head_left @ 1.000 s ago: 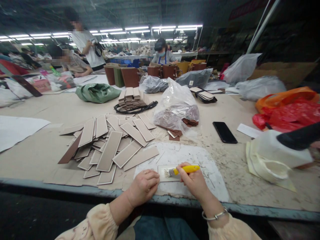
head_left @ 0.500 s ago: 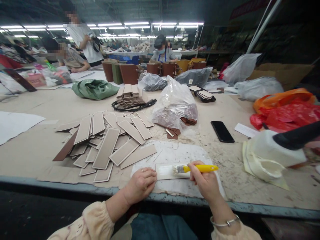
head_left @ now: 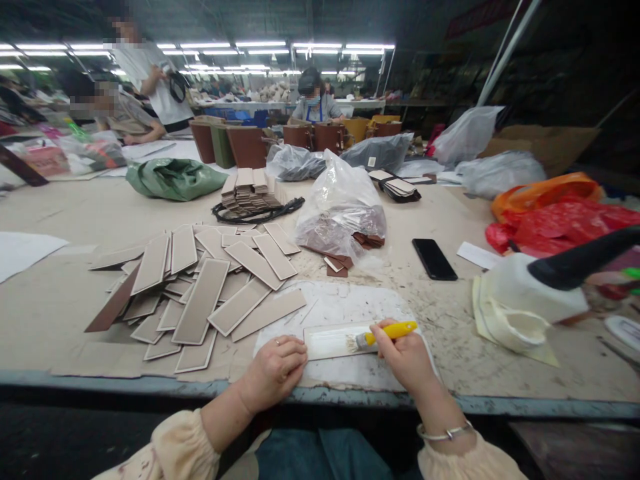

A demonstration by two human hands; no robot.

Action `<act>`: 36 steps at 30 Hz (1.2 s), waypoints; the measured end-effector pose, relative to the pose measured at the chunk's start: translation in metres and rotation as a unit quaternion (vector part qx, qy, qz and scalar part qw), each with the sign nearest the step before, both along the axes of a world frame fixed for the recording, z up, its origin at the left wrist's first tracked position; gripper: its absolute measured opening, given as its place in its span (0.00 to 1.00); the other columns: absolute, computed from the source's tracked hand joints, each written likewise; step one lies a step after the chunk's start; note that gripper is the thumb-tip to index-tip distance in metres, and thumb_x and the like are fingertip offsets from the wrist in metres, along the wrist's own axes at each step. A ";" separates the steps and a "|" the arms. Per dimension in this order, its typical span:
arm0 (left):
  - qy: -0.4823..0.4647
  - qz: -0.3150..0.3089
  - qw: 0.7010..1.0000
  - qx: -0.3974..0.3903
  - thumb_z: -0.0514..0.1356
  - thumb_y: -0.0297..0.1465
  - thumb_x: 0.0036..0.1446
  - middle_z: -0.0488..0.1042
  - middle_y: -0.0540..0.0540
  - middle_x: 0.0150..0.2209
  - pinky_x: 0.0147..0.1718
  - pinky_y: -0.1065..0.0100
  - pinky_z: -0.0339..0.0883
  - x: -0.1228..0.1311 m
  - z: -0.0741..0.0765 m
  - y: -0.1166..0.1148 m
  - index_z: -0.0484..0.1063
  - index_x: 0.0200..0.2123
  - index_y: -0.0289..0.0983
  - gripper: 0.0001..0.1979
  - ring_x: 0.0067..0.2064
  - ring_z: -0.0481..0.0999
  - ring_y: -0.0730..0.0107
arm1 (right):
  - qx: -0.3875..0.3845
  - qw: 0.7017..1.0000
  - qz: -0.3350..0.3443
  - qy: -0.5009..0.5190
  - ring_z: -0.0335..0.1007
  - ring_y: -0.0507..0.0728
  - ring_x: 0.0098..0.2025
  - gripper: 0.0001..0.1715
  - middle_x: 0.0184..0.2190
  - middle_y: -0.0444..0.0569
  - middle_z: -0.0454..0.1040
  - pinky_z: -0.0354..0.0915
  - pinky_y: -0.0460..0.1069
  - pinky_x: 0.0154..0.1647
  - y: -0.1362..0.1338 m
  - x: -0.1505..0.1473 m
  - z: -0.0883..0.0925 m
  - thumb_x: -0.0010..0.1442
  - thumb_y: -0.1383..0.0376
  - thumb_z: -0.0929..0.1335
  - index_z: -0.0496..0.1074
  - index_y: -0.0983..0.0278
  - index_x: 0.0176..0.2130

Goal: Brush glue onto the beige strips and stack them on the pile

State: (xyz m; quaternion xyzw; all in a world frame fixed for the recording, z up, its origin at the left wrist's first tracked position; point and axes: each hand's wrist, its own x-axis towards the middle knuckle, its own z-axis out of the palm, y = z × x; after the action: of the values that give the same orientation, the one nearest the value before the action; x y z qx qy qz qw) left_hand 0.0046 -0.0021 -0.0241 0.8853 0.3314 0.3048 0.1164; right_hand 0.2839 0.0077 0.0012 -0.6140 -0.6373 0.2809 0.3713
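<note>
My right hand grips a yellow-handled brush, its bristles resting on a pale rectangular strip. That strip lies on a white glue-stained sheet near the table's front edge. My left hand is curled with its fingertips pressing the strip's left end. Just left of it spreads a pile of several beige strips with pale borders, a few showing brown sides.
A white glue tub with a black handle stands at the right, beside red and orange bags. A black phone, a clear bag of brown pieces, stacked strips and a green bag lie farther back. Other people work at far tables.
The brush has swept from the strip's left part rightward, then back slightly toward the middle. The view has shifted to the right. My left hand stays on the strip's end.
</note>
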 end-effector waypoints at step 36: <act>0.014 -0.006 1.000 -0.013 0.55 0.22 0.58 0.76 0.45 0.38 0.46 0.61 0.69 -0.001 -0.002 0.000 0.73 0.36 0.35 0.07 0.42 0.72 0.66 | 0.044 0.996 0.065 0.044 0.67 0.52 0.22 0.16 0.19 0.42 0.69 0.61 0.45 0.26 -0.028 -0.058 0.007 0.67 0.58 0.60 0.70 0.63 0.33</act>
State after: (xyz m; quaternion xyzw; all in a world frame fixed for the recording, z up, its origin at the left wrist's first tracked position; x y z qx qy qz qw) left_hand 0.0034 -0.0022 -0.0259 0.8896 0.3320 0.2877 0.1251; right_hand 0.2254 -0.0206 0.0079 -0.5418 -0.6705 0.3030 0.4063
